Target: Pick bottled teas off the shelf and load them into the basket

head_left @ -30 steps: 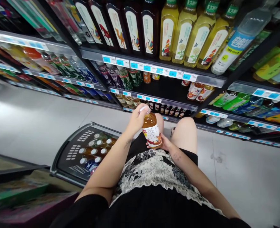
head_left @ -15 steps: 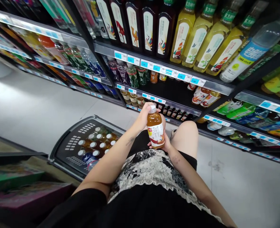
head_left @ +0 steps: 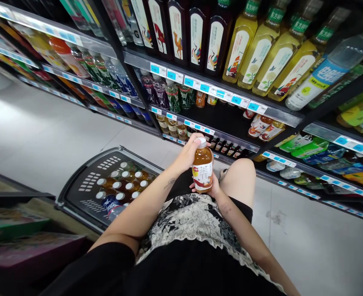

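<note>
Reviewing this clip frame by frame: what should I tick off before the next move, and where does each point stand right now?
1. Tea bottle supported by both hands: ok; left hand at the neck and cap, right hand around the lower part.
2. White cap on the bottle: ok.
3. Front label facing the camera: ok.
4. Shopping basket in view: ok; on the person's left, holding white-capped bottles.
5. Basket contents fully visible: not ok; the left forearm hides part.
6. Underside of the tea bottle undamaged: cannot tell; it is out of sight.
</note>
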Action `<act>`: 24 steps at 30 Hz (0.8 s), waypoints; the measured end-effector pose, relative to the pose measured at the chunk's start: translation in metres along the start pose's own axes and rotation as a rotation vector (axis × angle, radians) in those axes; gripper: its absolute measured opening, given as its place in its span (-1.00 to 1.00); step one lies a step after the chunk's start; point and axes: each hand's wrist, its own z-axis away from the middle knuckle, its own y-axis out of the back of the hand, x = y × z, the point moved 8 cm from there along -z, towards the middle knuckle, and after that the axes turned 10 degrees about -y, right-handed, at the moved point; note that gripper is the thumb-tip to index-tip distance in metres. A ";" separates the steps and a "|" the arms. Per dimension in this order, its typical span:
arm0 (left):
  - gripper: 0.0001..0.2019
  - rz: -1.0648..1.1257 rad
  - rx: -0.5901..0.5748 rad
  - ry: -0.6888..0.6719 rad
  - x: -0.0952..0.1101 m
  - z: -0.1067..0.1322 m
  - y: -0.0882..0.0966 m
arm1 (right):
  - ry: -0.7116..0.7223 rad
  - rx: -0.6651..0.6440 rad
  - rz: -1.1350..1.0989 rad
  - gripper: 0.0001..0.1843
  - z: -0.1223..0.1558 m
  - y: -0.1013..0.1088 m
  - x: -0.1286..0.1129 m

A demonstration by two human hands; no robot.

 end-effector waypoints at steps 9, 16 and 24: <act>-0.60 0.008 0.009 0.011 -0.002 0.001 -0.001 | 0.019 0.011 -0.014 0.03 0.001 0.000 -0.001; -0.59 0.025 0.007 0.003 -0.003 0.000 -0.001 | -0.001 -0.012 0.023 0.04 -0.001 0.002 0.001; -0.61 0.016 0.001 -0.004 0.000 0.000 -0.001 | 0.016 -0.047 0.041 0.08 -0.001 -0.002 -0.001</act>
